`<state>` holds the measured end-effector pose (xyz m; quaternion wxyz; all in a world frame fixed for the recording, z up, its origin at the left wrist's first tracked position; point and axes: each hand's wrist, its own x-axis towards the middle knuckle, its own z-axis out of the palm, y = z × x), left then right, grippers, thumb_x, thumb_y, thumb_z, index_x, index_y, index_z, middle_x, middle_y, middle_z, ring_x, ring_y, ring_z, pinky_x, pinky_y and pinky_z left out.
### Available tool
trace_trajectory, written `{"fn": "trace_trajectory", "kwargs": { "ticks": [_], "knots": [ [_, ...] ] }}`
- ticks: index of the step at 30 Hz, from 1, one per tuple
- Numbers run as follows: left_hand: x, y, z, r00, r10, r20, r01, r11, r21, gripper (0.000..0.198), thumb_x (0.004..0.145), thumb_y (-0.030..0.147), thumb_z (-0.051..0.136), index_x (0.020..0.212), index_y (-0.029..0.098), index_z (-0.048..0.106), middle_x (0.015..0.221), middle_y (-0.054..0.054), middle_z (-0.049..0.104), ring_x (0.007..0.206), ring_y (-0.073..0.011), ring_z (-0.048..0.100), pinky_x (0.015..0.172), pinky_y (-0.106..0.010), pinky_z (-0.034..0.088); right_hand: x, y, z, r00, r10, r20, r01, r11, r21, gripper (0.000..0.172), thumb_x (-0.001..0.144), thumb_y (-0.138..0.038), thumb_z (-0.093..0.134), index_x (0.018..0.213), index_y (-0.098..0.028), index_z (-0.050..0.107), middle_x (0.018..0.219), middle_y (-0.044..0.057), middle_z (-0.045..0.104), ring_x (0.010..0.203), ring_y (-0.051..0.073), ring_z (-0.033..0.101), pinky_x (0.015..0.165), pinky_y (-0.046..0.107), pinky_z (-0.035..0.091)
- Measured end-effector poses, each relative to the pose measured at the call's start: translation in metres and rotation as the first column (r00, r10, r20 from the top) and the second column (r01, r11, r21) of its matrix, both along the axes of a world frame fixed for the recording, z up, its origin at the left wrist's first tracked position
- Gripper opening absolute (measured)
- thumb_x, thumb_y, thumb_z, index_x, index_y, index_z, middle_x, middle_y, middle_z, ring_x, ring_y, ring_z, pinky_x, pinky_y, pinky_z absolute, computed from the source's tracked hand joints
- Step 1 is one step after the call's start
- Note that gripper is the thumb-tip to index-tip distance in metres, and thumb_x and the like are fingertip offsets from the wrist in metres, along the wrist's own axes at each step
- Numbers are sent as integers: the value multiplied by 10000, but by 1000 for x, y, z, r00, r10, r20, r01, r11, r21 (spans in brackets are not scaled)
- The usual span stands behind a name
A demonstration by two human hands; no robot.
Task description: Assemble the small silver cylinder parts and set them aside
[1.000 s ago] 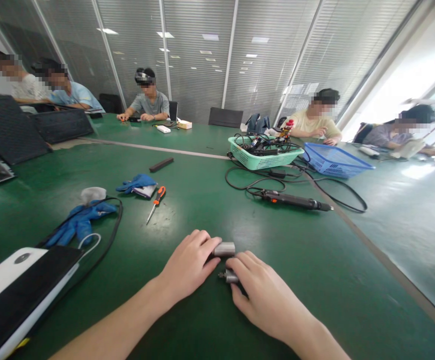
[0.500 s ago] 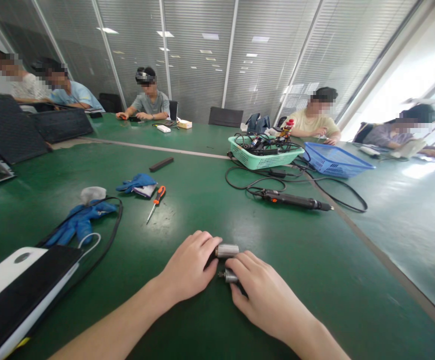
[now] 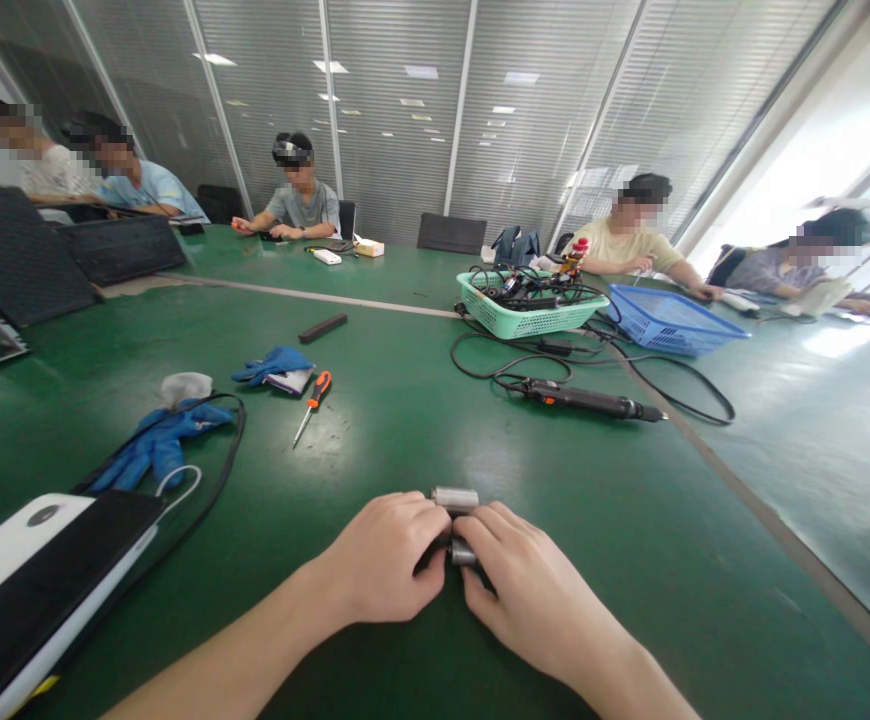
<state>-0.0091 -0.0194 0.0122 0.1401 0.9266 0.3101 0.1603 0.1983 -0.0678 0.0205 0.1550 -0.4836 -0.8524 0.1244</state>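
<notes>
Green matting covers the large table [image 3: 405,400], which carries everything in view. Near the left edge lies a white and black device [image 3: 37,570], with a black cable [image 3: 221,470] looping away from it. Behind it rest blue gloves [image 3: 161,440] and, further back, a second blue glove [image 3: 274,365] beside an orange-handled screwdriver [image 3: 313,400]. Beyond the centre stands a mint-green basket [image 3: 525,318] filled with cables, with a blue basket [image 3: 667,322] just to its right. A black electric screwdriver [image 3: 592,402] lies in front of the baskets with its cord looped around it, well apart from the hands. Other people sit along the far edges of the table.

At the near centre, the left hand [image 3: 382,560] and right hand [image 3: 532,590] meet fingertip to fingertip on the table surface. Two small metal cylinders are located there. The upper cylinder [image 3: 455,497] lies on its side just above the fingertips, touching them; the pictures do not show whether either hand actually grips it. The lower cylinder [image 3: 462,552] sits between the two hands, pinched by the right-hand fingers, with the curled left-hand fingers against its other end. Nothing lies between the hands and the nearest tools.
</notes>
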Motion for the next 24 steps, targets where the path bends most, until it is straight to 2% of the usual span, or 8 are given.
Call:
{"fn": "trace_trajectory", "kwargs": {
  "ticks": [9,17,24],
  "knots": [
    [1,2,-1,1000,-8,-20,9,1000,13,21,874,182,584,878,197,599,870,-30,666,803,-214,593,723,-348,442,0,-2,2,998,-21,67,19,999,26,197,901,-81,563,1052,-198,610,1022,55,640,967,259,581,835,404,485],
    [0,5,-5,999,-35,-25,36,999,25,53,894,196,615,851,197,584,866,-14,665,803,-202,591,722,-339,431,-1,-3,-1,998,-17,62,14,999,48,164,913,-142,624,1062,-209,613,1028,46,647,965,264,589,826,417,491],
    [0,4,-3,998,-58,-18,59,998,23,87,886,192,637,838,195,564,878,-9,662,814,-197,591,732,-333,436,-2,-2,0,1000,-5,28,4,999,32,134,924,-127,624,1035,-203,615,1016,46,655,964,260,594,836,418,495]
  ]
}}
